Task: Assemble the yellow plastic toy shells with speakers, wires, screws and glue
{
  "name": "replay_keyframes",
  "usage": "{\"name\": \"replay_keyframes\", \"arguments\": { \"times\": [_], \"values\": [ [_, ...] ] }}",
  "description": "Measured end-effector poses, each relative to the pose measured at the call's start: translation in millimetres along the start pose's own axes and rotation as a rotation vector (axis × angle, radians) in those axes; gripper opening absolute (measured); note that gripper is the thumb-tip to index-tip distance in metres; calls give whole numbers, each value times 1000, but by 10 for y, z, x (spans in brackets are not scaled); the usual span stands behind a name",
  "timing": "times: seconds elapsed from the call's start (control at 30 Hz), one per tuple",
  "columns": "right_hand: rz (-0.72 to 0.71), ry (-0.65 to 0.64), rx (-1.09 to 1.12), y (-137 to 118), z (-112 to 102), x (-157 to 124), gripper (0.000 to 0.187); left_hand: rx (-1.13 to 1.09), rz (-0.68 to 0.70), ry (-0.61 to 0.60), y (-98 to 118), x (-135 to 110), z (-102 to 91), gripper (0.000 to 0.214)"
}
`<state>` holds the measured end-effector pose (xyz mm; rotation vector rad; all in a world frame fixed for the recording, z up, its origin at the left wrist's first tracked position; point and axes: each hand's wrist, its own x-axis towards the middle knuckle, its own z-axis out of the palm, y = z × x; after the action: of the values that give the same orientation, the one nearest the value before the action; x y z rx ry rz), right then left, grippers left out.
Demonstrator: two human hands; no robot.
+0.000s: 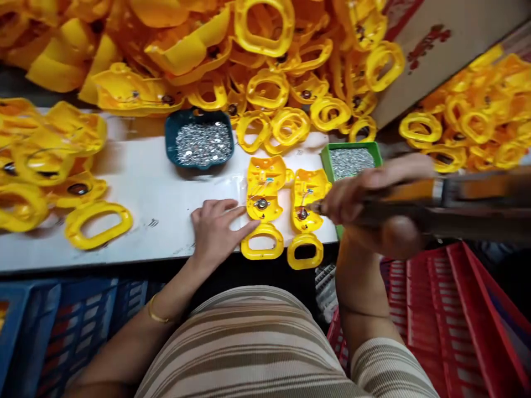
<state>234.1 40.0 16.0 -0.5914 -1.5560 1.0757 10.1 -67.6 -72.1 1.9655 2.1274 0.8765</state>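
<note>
Two yellow plastic parts with ring handles lie side by side at the near edge of the white table (166, 193). My left hand (218, 229) lies flat with its fingers spread, fingertips touching the left yellow part (264, 188). My right hand (365, 202) is closed round a long orange and dark power screwdriver (456, 202). The tool's tip rests on a metal piece in the right yellow part (309, 190).
A dark teal tray (199, 119) and a green tray (352, 148) hold small silvery screws. Heaps of yellow parts (269, 66) fill the back, left and right. A cardboard box (448, 44) stands back right. A blue crate (33, 326) and a red crate (448, 320) sit below.
</note>
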Motion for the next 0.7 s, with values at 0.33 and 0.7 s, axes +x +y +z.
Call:
{"name": "replay_keyframes", "arguments": {
  "times": [0.33,0.7],
  "values": [
    [-19,598,-290,-56,-517,-630,31,-29,690,-505,587,-61,209,82],
    [98,629,-624,-6,-788,-1382,61,175,930,-620,360,199,137,63]
  ]
}}
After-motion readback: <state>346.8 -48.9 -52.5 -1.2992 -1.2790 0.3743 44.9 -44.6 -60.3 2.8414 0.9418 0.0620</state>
